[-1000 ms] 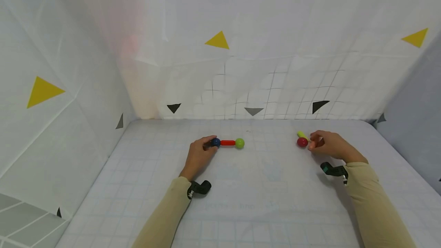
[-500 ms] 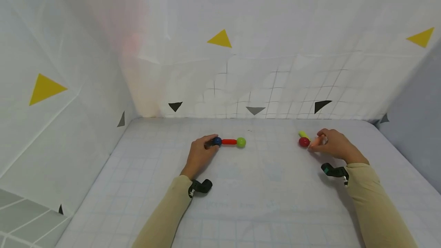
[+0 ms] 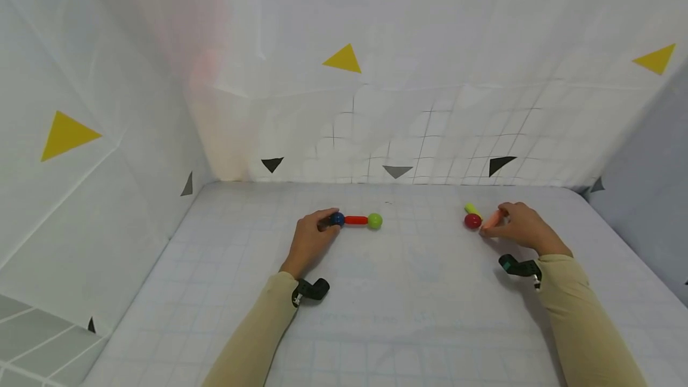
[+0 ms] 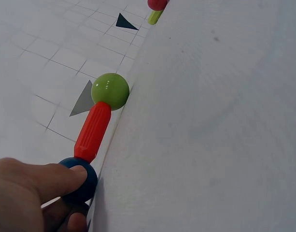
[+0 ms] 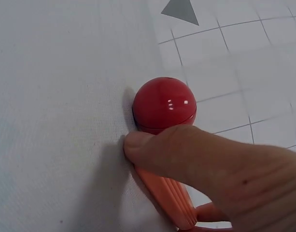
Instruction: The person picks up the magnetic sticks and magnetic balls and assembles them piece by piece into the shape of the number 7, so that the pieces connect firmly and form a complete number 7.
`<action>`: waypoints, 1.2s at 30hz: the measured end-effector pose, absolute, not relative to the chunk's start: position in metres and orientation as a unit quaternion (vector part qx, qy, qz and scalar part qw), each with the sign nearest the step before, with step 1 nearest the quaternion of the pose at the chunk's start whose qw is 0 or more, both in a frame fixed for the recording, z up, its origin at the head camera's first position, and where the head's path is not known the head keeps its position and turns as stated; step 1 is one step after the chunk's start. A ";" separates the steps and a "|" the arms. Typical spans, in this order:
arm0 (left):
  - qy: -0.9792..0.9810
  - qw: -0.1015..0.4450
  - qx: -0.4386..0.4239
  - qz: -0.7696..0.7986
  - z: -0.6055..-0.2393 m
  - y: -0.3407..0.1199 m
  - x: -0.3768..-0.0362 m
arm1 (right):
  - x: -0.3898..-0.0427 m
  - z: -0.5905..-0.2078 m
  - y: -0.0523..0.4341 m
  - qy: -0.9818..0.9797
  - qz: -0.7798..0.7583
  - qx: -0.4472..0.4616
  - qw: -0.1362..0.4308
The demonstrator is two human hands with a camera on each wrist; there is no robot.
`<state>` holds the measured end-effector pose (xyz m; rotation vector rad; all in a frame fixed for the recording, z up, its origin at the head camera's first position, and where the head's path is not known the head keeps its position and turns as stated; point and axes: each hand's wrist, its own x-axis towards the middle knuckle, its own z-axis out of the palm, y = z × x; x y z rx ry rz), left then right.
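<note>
- Far left, the left hand (image 3: pixel 310 240) is curled nearly closed, thumb and fingers pinching the blue ball (image 3: pixel 338 219) low over the white table (image 3: pixel 419 291).
- Next along, the red stick (image 3: pixel 356 220) runs from blue ball to green ball (image 3: pixel 375 221), touching both, one straight line!
- Well apart, the yellow-green stick (image 3: pixel 470 208) pokes out behind the red ball (image 3: pixel 473 221).
- Just beside that, the orange stick (image 3: pixel 492 220), pinched in the right hand's (image 3: pixel 522 229) bent fingers; whether it touches the red ball, can't tell.
</note>
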<state>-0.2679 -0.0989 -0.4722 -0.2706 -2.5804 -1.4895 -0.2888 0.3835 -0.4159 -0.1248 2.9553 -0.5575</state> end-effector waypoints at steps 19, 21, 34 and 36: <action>-0.858 0.078 -0.095 -0.499 -0.470 -0.098 -0.268 | -0.286 -0.415 0.385 0.974 -0.220 -0.021 0.043; -0.857 0.077 -0.096 -0.500 -0.471 -0.098 -0.268 | -0.285 -0.412 0.385 0.973 -0.224 -0.022 0.046; -0.860 0.081 -0.095 -0.495 -0.472 -0.097 -0.269 | -0.276 -0.397 0.364 0.962 -0.269 -0.048 0.014; -0.859 0.080 -0.096 -0.496 -0.473 -0.098 -0.269 | -0.274 -0.398 0.357 0.961 -0.270 -0.050 0.007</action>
